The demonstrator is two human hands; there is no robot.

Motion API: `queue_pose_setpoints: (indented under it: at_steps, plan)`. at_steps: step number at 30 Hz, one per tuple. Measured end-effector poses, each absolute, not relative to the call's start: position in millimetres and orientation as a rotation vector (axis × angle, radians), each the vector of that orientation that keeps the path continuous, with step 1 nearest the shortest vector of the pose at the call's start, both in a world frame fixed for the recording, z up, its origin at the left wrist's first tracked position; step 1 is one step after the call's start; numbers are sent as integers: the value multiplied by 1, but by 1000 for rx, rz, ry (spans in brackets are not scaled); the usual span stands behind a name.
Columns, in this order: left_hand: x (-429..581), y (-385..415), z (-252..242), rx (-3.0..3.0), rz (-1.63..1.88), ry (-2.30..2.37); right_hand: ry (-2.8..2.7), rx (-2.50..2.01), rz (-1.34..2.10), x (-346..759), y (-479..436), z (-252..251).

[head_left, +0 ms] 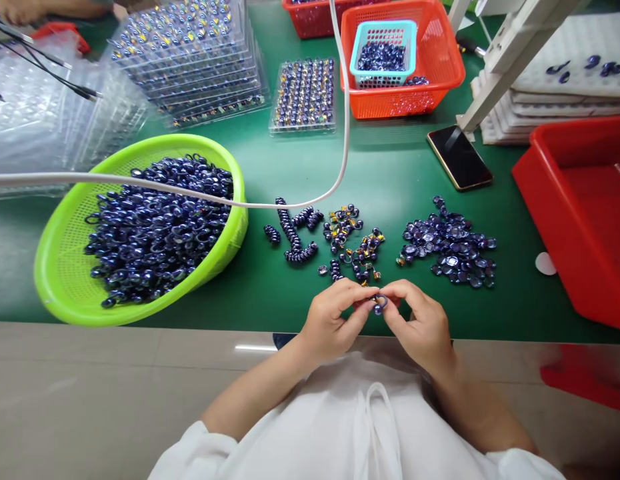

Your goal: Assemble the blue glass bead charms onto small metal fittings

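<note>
Head view: left hand [331,317] and right hand [419,325] pinch a shiny dark ring [378,309] between their fingers [359,293], where a slippery grip could drop it among loose gold-flecked pieces [371,245] just beyond them, or off the desk's [270,300] near edge.

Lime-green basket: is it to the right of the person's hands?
No, the lime-green basket stands to the left of the left hand and the right hand.
</note>
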State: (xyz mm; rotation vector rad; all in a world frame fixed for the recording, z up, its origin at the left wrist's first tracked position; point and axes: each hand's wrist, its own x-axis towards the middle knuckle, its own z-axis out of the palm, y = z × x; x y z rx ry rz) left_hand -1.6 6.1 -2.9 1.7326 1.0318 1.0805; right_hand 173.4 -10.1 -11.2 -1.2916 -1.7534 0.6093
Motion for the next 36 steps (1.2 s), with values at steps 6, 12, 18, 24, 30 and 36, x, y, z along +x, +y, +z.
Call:
queue_pose_setpoints:
  at_steps: [6, 12, 18, 24, 30, 36]
  plan:
    - [2, 2, -3, 1742, 1094, 1076, -1668, -1330, 660, 168, -15, -9]
    - [5, 0, -8, 1776, 1172, 1044, -1574, -1355, 774, 166, -14, -10]
    - [9, 2, -9, 1796, 1040, 1034, -1704, -1347, 840, 183, -12, -5]
    - [15, 4, -6, 1651, 976, 1038, -1919, -1433, 354, 242, 2, -17]
    - [14, 13, -6, 1046, 876, 1091, -2123, -1671, -99, 272, 18, -33]
    - [11, 21, -4, 529, 902, 949, -1985, -1530, 59, 255, 14, -27]
